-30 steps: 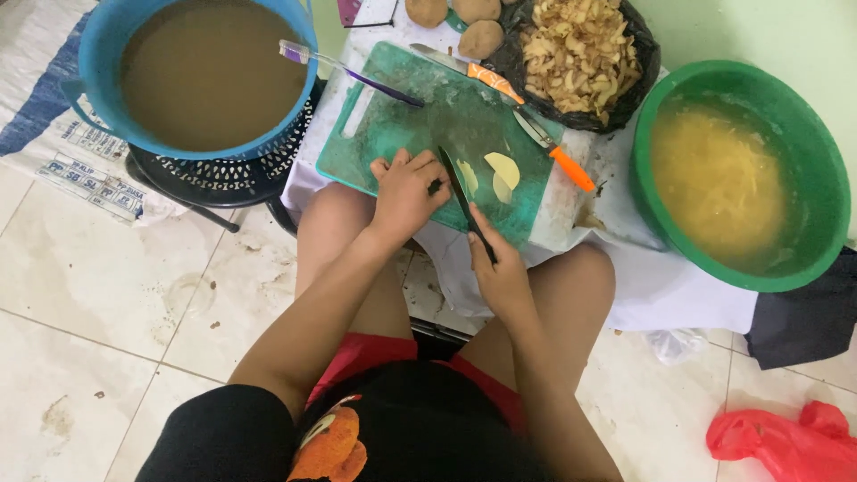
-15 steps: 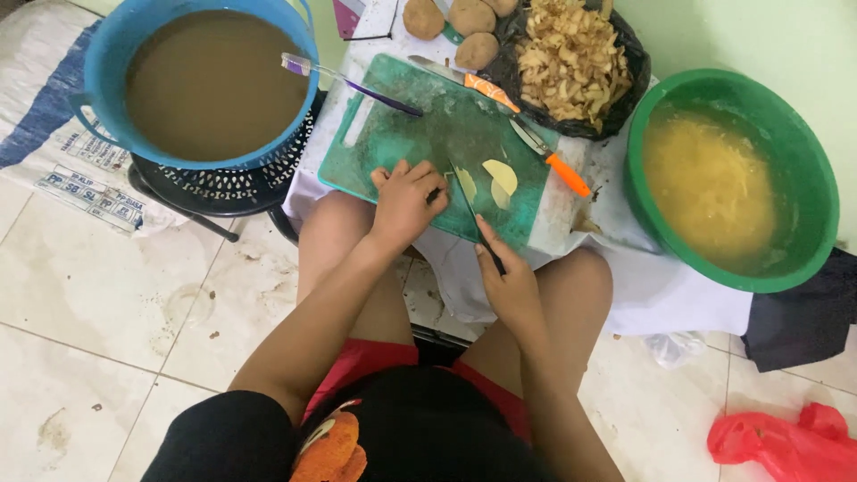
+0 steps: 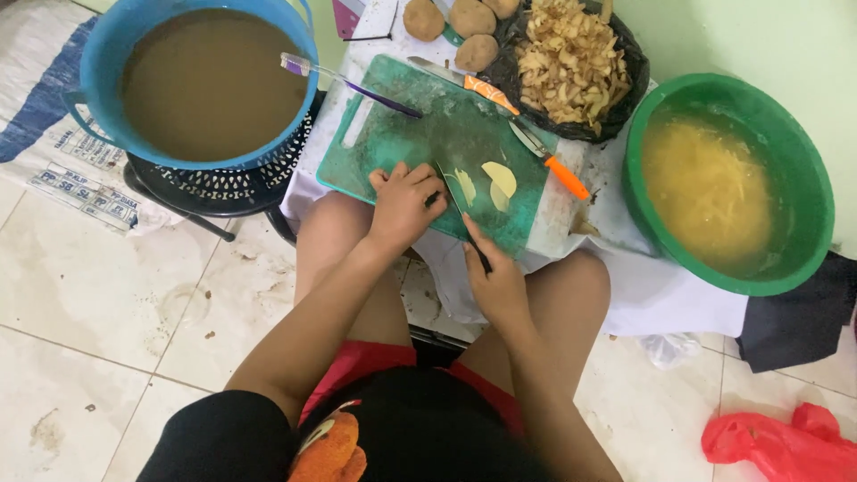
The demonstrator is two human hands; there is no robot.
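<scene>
Pale yellow potato slices [image 3: 489, 181] lie on the green plastic cutting board [image 3: 406, 138]. Right hand [image 3: 496, 284] is closed round a dark-handled knife [image 3: 464, 217] for cutting; left hand [image 3: 403, 203] is pressed curled beside the blade as a guide.

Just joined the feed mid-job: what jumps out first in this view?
Centre frame, a green cutting board lies over the person's knees; the right hand holds a dark-handled knife beside pale potato slices, with the left hand pressed on the board. A blue basin of brown water sits upper left, a green basin of yellowish strips right.
</scene>
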